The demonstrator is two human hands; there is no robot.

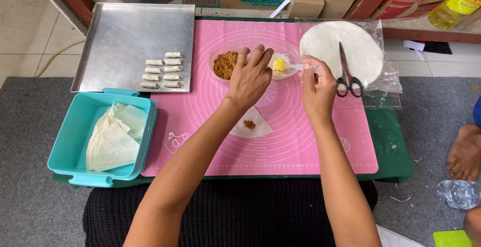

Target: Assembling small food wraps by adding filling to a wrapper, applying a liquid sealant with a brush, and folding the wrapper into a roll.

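where the grey floor mat meets the low table, a teal plastic box sits at the far left with a stack of cut wrapper pieces inside. behind it a metal tray carries two short columns of finished small rolls. moving right, the pink silicone mat covers the table, and a wedge of wrapper lies on it near the middle with a small mound of brown filling on top. above that, the left hand rests fingers-down on the rim of a clear bowl of brown filling, loosely spread, gripping nothing that i can see. just beside it the right hand pinches the pale handle of a small brush, whose yellow head dips into a second clear bowl. further right, black-handled scissors lie across a round stack of wrappers on a plastic bag. another person's bare foot shows at the right edge.

likely trouble: an overloaded brush could drip on the mat or soak the thin wedge, which might then tear or stick. the left hand leaning on the light bowl could tip it and spill filling. the scissors lie close to the right wrist, so a careless sweep could knock them.
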